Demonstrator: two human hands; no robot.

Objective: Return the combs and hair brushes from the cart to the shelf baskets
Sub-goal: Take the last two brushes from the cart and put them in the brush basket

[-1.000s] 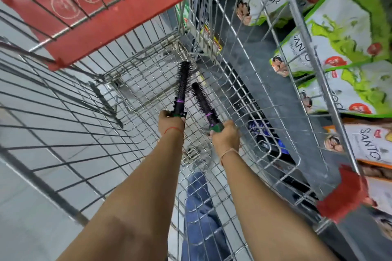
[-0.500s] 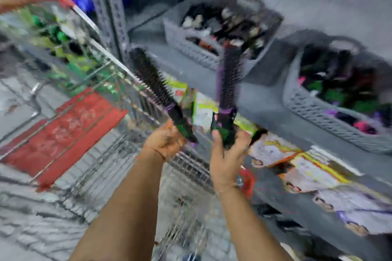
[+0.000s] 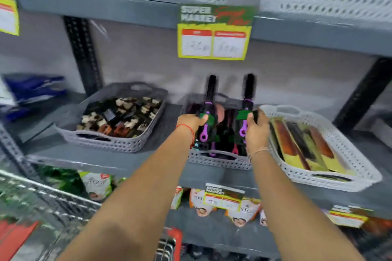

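My left hand (image 3: 192,121) grips a round black hair brush (image 3: 210,99) with a purple and green handle, bristles pointing up. My right hand (image 3: 255,128) grips a second, matching round brush (image 3: 247,95), also upright. Both brushes hang over the middle grey basket (image 3: 218,162) on the shelf, which holds several more brushes with purple and pink handles. The cart (image 3: 51,203) shows as wire mesh at the lower left, with a red corner (image 3: 172,237) near the bottom centre.
A grey basket of hair clips (image 3: 114,143) stands left of the brush basket. A white basket of packaged combs (image 3: 318,175) stands to the right. A yellow price sign (image 3: 213,33) hangs from the shelf above, under two white baskets. Packets fill the shelf below.
Both hands lifted the two brushes out of the cart and up to the shelf; they now hold them upright over the middle grey basket. The view swung from cart to shelf.
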